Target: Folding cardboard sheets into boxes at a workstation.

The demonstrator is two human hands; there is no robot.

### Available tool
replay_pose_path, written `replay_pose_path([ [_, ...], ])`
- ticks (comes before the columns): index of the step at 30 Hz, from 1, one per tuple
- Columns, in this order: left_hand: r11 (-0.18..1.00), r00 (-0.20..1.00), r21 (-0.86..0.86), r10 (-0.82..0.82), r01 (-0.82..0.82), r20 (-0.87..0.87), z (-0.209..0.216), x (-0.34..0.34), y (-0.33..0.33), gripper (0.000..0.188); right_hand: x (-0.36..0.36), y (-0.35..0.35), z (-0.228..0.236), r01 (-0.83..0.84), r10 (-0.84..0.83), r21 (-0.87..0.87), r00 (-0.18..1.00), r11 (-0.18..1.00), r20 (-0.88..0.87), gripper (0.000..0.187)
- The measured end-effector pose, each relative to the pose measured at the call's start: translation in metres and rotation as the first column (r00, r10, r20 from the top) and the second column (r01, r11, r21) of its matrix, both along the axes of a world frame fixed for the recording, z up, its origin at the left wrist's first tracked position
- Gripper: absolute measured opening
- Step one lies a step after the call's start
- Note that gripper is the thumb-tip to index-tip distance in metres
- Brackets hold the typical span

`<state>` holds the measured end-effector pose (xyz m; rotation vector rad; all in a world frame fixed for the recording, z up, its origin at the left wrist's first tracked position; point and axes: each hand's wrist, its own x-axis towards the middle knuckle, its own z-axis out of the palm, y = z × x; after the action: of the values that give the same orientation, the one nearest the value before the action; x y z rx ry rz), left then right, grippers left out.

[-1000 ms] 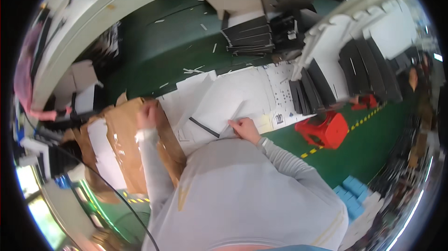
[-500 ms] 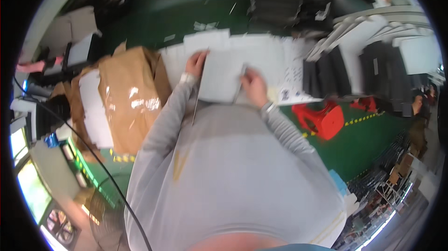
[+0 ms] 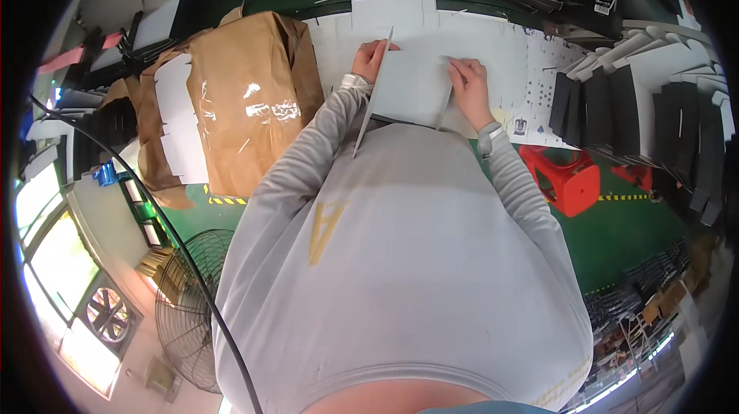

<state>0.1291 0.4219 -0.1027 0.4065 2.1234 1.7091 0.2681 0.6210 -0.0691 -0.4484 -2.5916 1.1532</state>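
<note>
I see the white board (image 3: 412,87) at the near edge of the counter (image 3: 500,52). Its left side (image 3: 375,98) and right side (image 3: 444,105) already stand up; whether folding is complete, I cannot tell. My left hand (image 3: 372,58) grasps one side, my right hand (image 3: 471,87) pinches the other.

The grey long-sleeved top (image 3: 431,260) has yellow markings (image 3: 317,234).

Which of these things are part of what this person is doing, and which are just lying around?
Part of the work:
- pale board with upright sides
- left hand, at its left side
- right hand, at its right edge

Apparently just around:
- brown paper bundle
- red stool
- wire fan
- dark boards, though perhaps related
</note>
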Motion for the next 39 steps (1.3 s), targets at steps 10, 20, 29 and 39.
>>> replay_pose_path([
  [10,0.937,0.966,0.346,-0.044,-0.049,0.256,-0.08,-0.005,-0.019,0.029,-0.04,0.023,0.016,-0.306,0.318,0.176,0.947,0.935,-0.041,0.038],
  [20,0.963,0.979,0.175,0.205,-0.203,0.009,-0.021,0.017,0.009,0.022,-0.075,0.031,0.038,-0.612,0.681,-0.316,0.569,0.725,0.46,0.06],
  [29,0.995,0.977,0.075,0.086,-0.073,-0.193,-0.036,0.025,0.017,0.021,-0.014,0.009,0.001,-0.355,0.446,-0.37,0.873,0.859,0.199,0.047],
  [39,0.982,0.944,-0.012,0.18,-0.19,-0.275,-0.043,0.022,0.022,0.022,-0.047,-0.021,0.012,-0.557,0.517,0.31,0.831,0.77,0.207,0.033],
])
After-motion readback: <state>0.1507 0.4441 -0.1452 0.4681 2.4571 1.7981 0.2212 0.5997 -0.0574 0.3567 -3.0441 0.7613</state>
